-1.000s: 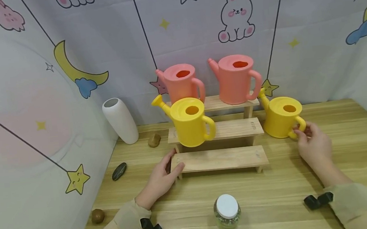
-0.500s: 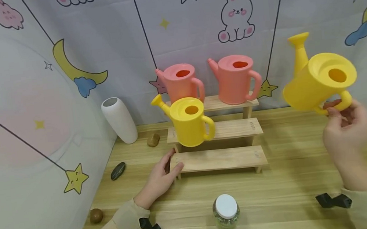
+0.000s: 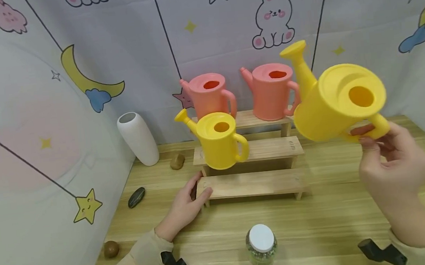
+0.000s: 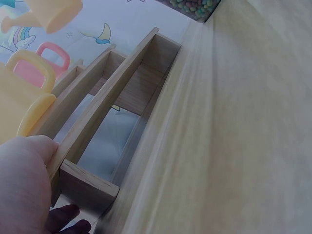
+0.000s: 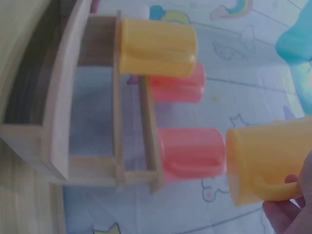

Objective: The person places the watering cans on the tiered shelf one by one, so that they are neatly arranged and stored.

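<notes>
My right hand (image 3: 396, 164) grips the handle of a yellow watering can (image 3: 341, 98) and holds it in the air, tilted, right of a three-step wooden stand (image 3: 252, 184). In the right wrist view the raised yellow can (image 5: 263, 161) shows beyond the stand's steps. A second yellow watering can (image 3: 219, 142) stands on the middle step at the left. Two pink watering cans, a left one (image 3: 209, 94) and a right one (image 3: 272, 94), stand on the top step. My left hand (image 3: 185, 205) holds the left end of the bottom step, thumb on top (image 4: 44, 146).
A lidded jar (image 3: 262, 247) of small coloured beads stands in front of the stand. Left of it are a leaning white vase (image 3: 139, 139), a tan stone (image 3: 177, 162), a dark stone (image 3: 137, 197) and a brown ball (image 3: 111, 249). A printed curtain (image 3: 226, 33) hangs behind.
My right hand has lifted the yellow watering can off the table at the stand's right, then carried it left toward the stand. My left hand has stayed on the stand.
</notes>
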